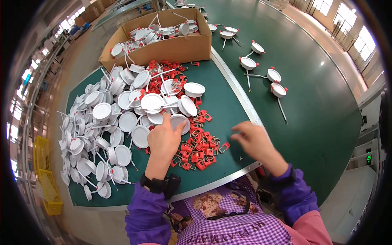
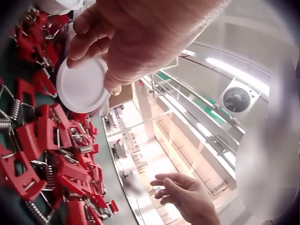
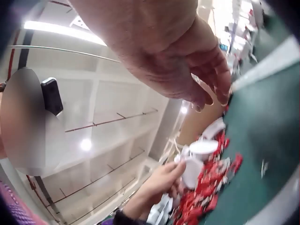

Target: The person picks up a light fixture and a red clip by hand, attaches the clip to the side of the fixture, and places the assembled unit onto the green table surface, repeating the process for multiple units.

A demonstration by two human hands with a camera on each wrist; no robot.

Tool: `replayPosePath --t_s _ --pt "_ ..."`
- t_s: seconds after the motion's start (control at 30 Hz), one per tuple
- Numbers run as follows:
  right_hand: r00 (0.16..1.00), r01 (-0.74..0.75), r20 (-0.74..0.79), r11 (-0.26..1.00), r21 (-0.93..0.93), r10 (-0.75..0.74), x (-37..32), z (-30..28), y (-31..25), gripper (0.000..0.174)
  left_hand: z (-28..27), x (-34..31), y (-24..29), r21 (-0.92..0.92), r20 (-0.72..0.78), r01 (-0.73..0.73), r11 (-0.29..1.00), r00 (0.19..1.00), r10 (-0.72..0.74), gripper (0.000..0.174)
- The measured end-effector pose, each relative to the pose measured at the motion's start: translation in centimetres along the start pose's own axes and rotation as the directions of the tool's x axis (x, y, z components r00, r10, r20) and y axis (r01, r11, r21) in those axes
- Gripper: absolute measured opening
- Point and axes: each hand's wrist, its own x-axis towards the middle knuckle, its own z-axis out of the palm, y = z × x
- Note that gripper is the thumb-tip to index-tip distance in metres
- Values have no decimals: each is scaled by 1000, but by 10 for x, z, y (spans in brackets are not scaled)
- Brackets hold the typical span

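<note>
My left hand (image 1: 164, 141) is at the near edge of a heap of white round downlights (image 1: 102, 111). Its thumb and fingers pinch the rim of one downlight (image 1: 179, 123), whose pale disc (image 2: 82, 86) faces the camera in the left wrist view. Right beside that hand lies a pile of red plastic clips with metal springs (image 1: 198, 151). My right hand (image 1: 255, 141) hovers over the green table near the metal strip, fingers loosely bent with nothing between them. In the right wrist view this hand (image 3: 187, 65) shows bent, empty fingers too.
A cardboard box (image 1: 171, 48) full of downlights stands at the back of the table. Beyond the metal strip (image 1: 234, 83), several downlights with red clips (image 1: 248, 63) lie spread on a green surface (image 1: 318, 102). Yellow crates (image 1: 50, 192) stand at lower left.
</note>
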Motion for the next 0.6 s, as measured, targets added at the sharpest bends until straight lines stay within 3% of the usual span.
replayPosePath --t_s 0.13,0.23,0.3,0.43,0.53,0.6 --pt "995 -4 101 993 -118 16 2 35 -12 24 2 -4 -5 -47 -34 -5 999 999 3 57" --pt "994 20 111 991 -129 -6 4 44 -16 23 -1 -9 -8 -63 74 79 995 995 -74 58" --pt "992 29 122 990 -135 -13 6 47 -16 22 3 -14 -7 -126 -108 -11 992 994 -3 54" --pt "992 67 117 992 -109 -55 7 52 -9 20 2 -7 -1 -165 -80 -37 986 997 24 56" --pt "993 41 114 999 3 -41 6 51 -8 19 -1 -1 9 -53 -76 -49 997 996 45 62" --pt "990 -16 141 999 35 11 8 48 -12 19 -3 5 14 29 26 -8 1000 1000 7 65"
